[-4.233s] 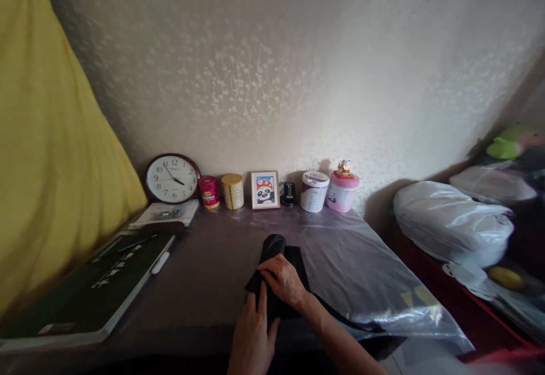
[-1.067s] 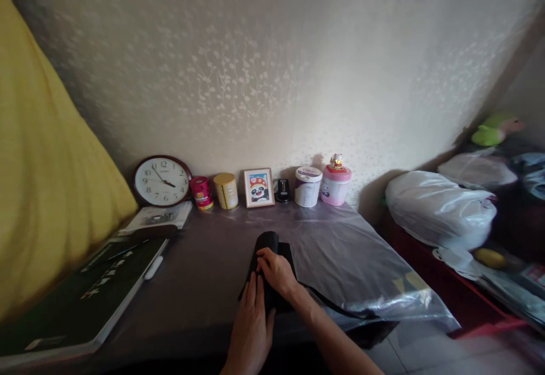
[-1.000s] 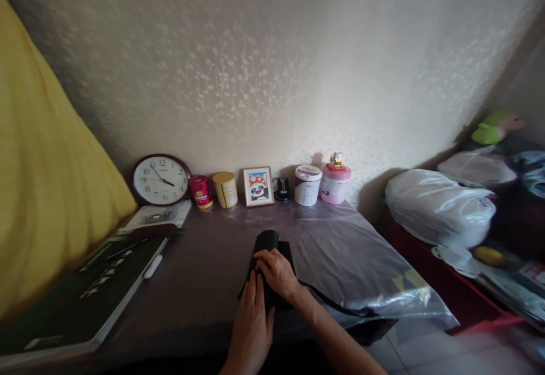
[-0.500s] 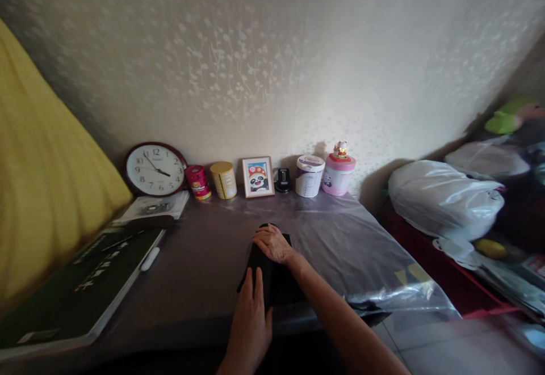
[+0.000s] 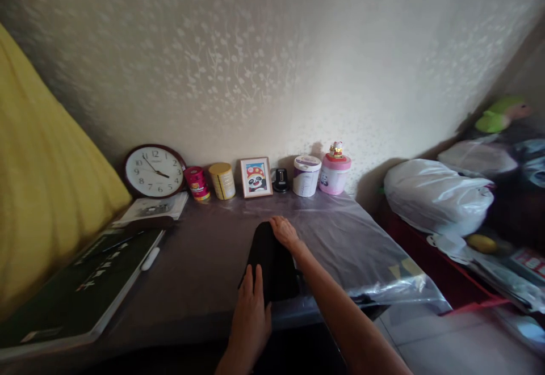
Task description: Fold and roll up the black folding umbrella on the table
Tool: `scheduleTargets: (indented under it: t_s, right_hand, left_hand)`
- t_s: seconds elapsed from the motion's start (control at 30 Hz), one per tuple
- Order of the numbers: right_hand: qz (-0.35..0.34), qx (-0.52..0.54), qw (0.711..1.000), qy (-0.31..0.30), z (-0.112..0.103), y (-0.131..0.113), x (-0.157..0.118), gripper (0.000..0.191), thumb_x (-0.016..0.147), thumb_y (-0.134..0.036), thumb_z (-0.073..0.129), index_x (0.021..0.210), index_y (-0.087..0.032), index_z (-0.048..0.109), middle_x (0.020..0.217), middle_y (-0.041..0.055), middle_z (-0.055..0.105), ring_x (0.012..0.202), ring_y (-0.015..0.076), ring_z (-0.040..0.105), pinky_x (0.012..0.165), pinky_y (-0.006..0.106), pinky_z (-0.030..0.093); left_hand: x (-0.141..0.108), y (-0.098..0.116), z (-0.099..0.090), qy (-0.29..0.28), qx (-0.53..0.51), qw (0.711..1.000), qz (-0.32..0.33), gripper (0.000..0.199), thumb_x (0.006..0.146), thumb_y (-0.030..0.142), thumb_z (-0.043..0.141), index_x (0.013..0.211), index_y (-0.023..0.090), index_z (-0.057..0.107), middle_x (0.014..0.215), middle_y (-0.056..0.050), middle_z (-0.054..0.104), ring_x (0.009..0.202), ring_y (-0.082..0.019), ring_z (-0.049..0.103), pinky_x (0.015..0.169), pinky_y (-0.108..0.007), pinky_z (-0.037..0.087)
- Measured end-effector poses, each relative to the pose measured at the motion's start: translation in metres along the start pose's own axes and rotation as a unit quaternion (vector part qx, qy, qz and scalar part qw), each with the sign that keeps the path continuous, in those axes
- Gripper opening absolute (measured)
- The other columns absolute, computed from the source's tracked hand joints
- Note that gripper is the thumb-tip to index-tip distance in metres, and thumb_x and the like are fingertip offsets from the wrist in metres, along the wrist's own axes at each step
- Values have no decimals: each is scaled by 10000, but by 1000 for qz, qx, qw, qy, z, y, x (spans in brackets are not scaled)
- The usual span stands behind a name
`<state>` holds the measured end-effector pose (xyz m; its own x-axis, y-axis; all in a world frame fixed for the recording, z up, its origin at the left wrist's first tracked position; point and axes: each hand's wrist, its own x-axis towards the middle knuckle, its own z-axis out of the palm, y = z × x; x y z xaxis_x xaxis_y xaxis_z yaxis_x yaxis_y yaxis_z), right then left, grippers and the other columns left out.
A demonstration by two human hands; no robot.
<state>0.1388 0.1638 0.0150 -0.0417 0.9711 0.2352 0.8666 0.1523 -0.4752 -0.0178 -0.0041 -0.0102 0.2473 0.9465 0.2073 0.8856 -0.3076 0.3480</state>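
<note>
A black cloth-like item, its exact kind hard to make out, lies on the table in front of me. My left hand rests on its near left part, with two fingers stretched forward and apart. At the item's far right edge is my right hand, its fingers bent over the rim and close together. Whether those fingers pinch the material is too small to tell.
Along the wall stand a clock, a red can, a yellow can, a picture frame, a black device and two tubs. A green book lies left; white bags sit right.
My right hand has moved from the top of the black item to its far right edge, uncovering more of it. My left hand stays nearly in place. The view has shifted slightly.
</note>
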Motion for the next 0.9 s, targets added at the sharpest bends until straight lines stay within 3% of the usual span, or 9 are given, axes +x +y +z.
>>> scheduleTargets:
  t_s: [0.13, 0.3, 0.67, 0.9]
  right_hand:
    - [83, 13, 996, 17, -18, 15, -25, 279, 915, -221, 357, 1045, -181, 601, 1024, 107, 657, 983, 189, 598, 849, 282, 403]
    - [115, 50, 992, 8, -27, 16, -50, 249, 873, -243, 439, 1028, -159, 615, 952, 77, 683, 871, 172, 632, 739, 240, 433]
    - [110, 46, 993, 23, -29, -5, -66, 318, 828, -210, 500, 1132, -145, 569, 1010, 88, 674, 943, 184, 613, 811, 255, 421]
    - [81, 1, 996, 28, -37, -13, -76, 274, 835, -206, 479, 1077, -184, 605, 1052, 75, 654, 1032, 188, 555, 906, 278, 369]
  left_hand:
    - [-1, 0, 0, 13, -3, 1000, 10, 668, 781, 125, 371, 1403, 94, 130, 1464, -214, 199, 1310, -289, 311, 996, -417, 375]
    - [-2, 1, -2, 18, -3, 1000, 13, 644, 803, 132, 371, 1403, 90, 142, 1458, -210, 212, 1309, -288, 311, 1003, -408, 371]
    - [-2, 7, -10, -7, 19, 1000, 9, 649, 794, 99, 395, 1394, 42, 156, 1455, -244, 199, 1320, -300, 284, 1027, -397, 342]
    - [-2, 9, -16, -38, 19, 999, 1, 656, 800, 102, 410, 1393, 20, 141, 1458, -263, 170, 1326, -312, 264, 1036, -404, 326]
